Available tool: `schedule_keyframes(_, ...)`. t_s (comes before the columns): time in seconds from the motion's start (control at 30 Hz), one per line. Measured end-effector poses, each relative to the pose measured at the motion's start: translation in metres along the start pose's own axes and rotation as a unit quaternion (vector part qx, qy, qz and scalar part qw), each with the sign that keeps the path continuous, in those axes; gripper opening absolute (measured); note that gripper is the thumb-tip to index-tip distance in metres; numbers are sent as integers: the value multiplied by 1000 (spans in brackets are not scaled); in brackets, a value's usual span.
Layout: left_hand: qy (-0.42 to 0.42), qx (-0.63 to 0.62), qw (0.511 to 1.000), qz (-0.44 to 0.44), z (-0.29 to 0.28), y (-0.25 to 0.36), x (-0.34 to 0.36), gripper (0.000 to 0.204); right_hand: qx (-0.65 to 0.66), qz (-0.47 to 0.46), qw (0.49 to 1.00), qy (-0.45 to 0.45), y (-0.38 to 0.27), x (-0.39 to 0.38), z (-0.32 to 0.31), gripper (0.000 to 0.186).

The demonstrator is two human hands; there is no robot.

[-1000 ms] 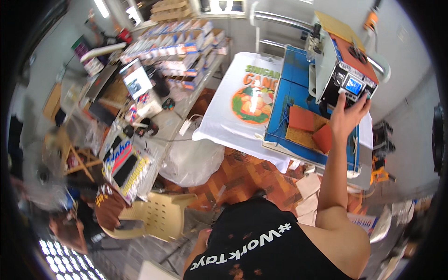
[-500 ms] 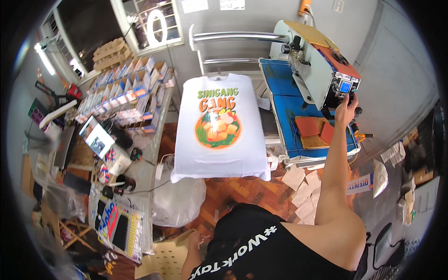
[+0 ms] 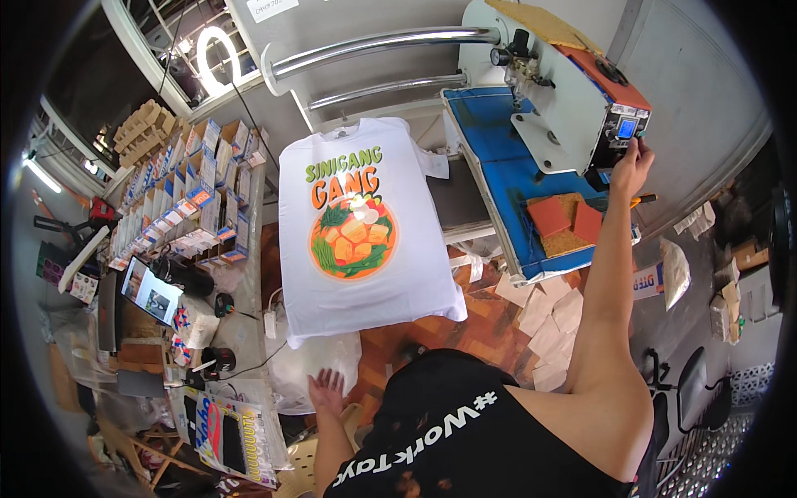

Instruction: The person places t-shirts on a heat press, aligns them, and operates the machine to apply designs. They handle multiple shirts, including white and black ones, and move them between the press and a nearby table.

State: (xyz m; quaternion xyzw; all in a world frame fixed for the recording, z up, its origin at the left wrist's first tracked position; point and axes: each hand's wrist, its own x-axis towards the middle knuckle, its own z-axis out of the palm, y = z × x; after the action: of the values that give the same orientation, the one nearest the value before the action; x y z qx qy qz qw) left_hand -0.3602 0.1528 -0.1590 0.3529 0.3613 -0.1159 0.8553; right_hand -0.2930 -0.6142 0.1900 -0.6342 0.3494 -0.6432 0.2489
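My right hand [image 3: 633, 168] reaches out to the control box of the heat press [image 3: 571, 114]. Its fingers are drawn together at a small control knob beside the lit blue display [image 3: 627, 129]. Low on the left, my left hand [image 3: 326, 390] is open and holds nothing, its fingers spread in front of a clear plastic bag [image 3: 303, 361]. A white T-shirt [image 3: 423, 278] lies face up on the platen ahead of me. Green and orange lettering and a bowl of food are printed on it.
Chrome rails [image 3: 390, 54] run behind the shirt. On the blue press bed [image 3: 490, 158] lie orange pads [image 3: 548, 217]. At left, a bench carries file boxes [image 3: 187, 191], a tablet [image 3: 151, 290] and printed film sheets [image 3: 228, 432]. Paper sheets [image 3: 548, 324] cover part of the floor.
My view has shifted, so the shirt sits further left. My left hand has risen from the perforated tan chair and opened. My right hand stays at the control panel, its fingers now closer together.
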Motion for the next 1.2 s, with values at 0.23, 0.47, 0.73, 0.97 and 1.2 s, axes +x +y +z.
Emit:
schedule_keyframes(0.23, -23, -88, 994, 61, 100, 79, 45, 65, 9, -66, 998, 5, 26, 19, -6, 47)
schedule_keyframes(0.47, 20, 197, 965, 174, 92, 116, 44, 26, 197, -118, 931, -285, -61, -162, -20, 24)
schedule_keyframes(0.73, 131, 552, 779, 268, 168, 164, -36, 28, -66, 397, 615, -678, -7, -343, -62, 40)
schedule_keyframes(0.97, -144, -35, 935, 321, 184, 126, -92, 42, 431, 467, 540, -552, -96, -253, 24, 18)
schedule_keyframes(1.2, -226, -199, 902, 310, 89, 61, -293, 46, 572, 309, 501, -571, -358, -256, 26, 49)
